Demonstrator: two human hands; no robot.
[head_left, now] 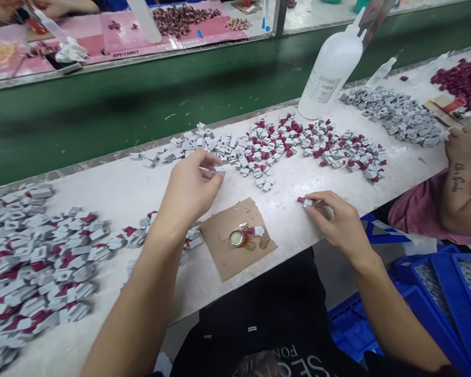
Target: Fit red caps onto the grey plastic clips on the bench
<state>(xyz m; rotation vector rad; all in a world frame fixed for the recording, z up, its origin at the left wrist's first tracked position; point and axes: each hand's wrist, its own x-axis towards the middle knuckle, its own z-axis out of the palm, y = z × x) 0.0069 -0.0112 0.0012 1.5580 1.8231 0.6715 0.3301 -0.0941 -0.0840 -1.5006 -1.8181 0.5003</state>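
Note:
My left hand (196,183) is closed, with a small grey plastic piece (219,170) at its fingertips, in front of a pile of similar grey pieces (230,144). Between thumb and fingers, my right hand (335,217) pinches a small grey-and-maroon plastic piece (306,202) above the white table (286,220). A square of cardboard (227,262) lies between my hands. It bears a bottle cap (237,238), wet glossy patches and another grey-and-maroon piece (258,230). Behind my right hand spreads a heap of joined grey-and-maroon pieces (317,139).
A large heap of grey-and-maroon pieces (43,272) covers the table's left side. A white squeeze bottle (329,73) stands at the back edge. Another person's arm (465,167) works on the right, near blue crates (432,298). Beyond the green panel (141,110) is another bench.

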